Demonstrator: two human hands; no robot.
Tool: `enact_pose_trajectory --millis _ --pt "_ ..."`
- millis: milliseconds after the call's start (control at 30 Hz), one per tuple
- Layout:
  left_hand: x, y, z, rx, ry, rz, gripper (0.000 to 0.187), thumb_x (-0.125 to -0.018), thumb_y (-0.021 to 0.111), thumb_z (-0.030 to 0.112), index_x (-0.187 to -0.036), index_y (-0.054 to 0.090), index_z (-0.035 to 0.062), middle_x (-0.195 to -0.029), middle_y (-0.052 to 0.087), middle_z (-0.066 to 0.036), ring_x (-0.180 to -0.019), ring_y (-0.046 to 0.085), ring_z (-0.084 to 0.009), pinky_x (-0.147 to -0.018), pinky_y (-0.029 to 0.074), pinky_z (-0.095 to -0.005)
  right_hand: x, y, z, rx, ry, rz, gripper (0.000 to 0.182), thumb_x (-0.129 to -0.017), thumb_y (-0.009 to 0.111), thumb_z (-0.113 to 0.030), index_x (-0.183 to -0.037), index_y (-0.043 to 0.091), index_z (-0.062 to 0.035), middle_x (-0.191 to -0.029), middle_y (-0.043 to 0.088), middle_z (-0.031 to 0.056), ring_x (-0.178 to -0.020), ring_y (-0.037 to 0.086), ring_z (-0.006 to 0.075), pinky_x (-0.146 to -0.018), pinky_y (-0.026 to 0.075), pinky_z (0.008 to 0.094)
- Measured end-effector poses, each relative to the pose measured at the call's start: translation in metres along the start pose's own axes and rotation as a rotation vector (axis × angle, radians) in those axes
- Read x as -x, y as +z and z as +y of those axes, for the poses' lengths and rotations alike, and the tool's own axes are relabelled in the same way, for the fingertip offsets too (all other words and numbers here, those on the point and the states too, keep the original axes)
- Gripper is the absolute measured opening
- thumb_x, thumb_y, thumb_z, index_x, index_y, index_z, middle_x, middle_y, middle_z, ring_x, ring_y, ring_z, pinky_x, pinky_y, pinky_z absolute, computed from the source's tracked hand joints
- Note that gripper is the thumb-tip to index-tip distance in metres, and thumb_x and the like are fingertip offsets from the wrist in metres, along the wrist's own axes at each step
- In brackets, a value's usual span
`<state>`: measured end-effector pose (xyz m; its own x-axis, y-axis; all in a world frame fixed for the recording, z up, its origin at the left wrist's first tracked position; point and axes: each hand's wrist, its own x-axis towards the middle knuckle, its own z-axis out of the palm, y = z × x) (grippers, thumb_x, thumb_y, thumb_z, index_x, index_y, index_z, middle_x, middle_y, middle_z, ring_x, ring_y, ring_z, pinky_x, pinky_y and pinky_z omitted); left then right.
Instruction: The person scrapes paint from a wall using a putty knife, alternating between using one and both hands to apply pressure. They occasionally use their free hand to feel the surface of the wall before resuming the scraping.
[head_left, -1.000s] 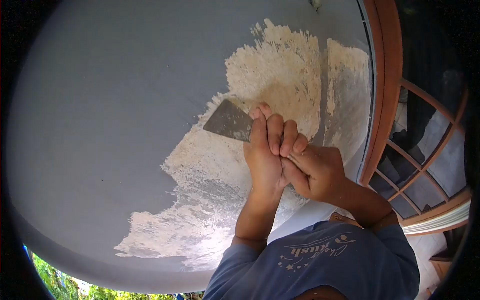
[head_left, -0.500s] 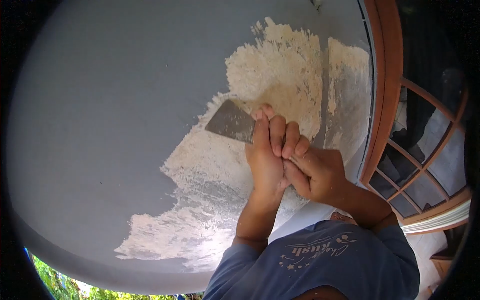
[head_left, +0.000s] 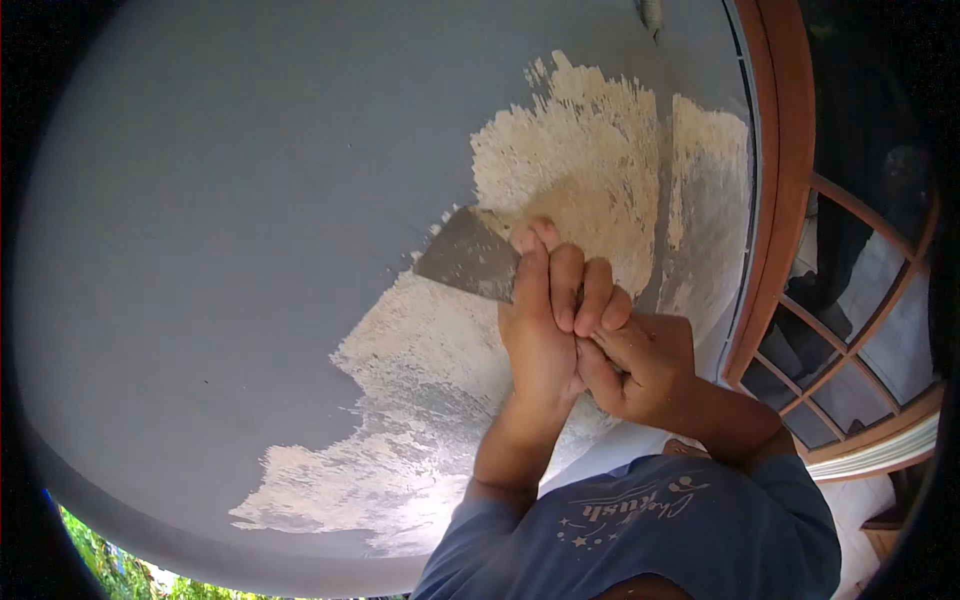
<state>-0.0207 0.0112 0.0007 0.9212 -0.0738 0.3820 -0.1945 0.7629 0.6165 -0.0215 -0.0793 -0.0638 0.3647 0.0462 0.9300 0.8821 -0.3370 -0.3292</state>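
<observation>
A scraper [head_left: 466,256] with a wide, speckled metal blade lies against the wall, at the left border of a large patch of bare plaster [head_left: 570,140]. My left hand [head_left: 545,325] is closed around the scraper near the base of the blade, its fingers wrapped over the handle. Just right of it and touching it, my right hand [head_left: 645,365] grips the handle end, which the fingers mostly hide. Grey paint [head_left: 230,220] with a ragged edge borders the patch.
A brown wooden frame [head_left: 786,160] and a glass-paned door [head_left: 845,320] stand at the right. A vertical grey strip [head_left: 663,200] crosses the bare patch. Greenery [head_left: 110,560] shows at the lower left. A small object [head_left: 652,18] is on the wall at the top.
The view has shifted a little, so the wall patch appears lower and farther right. The blade now sits closer to the edge of the grey paint. Both hands keep their grip.
</observation>
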Motion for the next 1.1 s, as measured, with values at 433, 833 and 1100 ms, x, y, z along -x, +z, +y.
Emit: enact_pose_trajectory --millis 433,833,1100 --pt "-0.029 0.005 0.011 -0.176 0.083 -0.118 0.024 -0.101 0.041 0.027 -0.108 0.047 0.005 -0.058 0.036 0.003 -0.053 0.038 -0.0085 -0.051 0.04 -0.0242 -0.026 0.007 0.009 -0.087 0.062 0.063 0.024 -0.083 0.068 -0.015 -0.105 0.064 -0.0063 -0.078 0.067 0.0094 -0.062 0.066 0.024 -0.051 0.05 0.0322" --pt "0.106 -0.11 0.044 -1.649 1.167 0.157 0.033 -0.097 0.035 0.024 -0.106 0.053 -0.0016 -0.105 0.062 -0.024 -0.111 0.055 -0.0377 -0.093 0.044 -0.049 -0.006 -0.011 0.023 -0.072 0.109 0.026 0.037 -0.081 0.067 -0.002 -0.117 0.059 0.0063 -0.095 0.068 0.0205 -0.085 0.069 0.021 -0.07 0.053 0.0247" --pt "0.117 -0.176 0.068 -2.463 1.239 0.837 0.043 -0.095 0.04 0.027 -0.131 0.048 0.0057 -0.142 0.038 -0.025 -0.137 0.026 -0.0421 -0.113 0.015 -0.0553 -0.019 -0.002 0.016 0.021 0.171 0.016 0.036 -0.084 0.065 -0.004 -0.118 0.058 0.0072 -0.094 0.068 0.0211 -0.082 0.068 0.0184 -0.07 0.052 0.0247"
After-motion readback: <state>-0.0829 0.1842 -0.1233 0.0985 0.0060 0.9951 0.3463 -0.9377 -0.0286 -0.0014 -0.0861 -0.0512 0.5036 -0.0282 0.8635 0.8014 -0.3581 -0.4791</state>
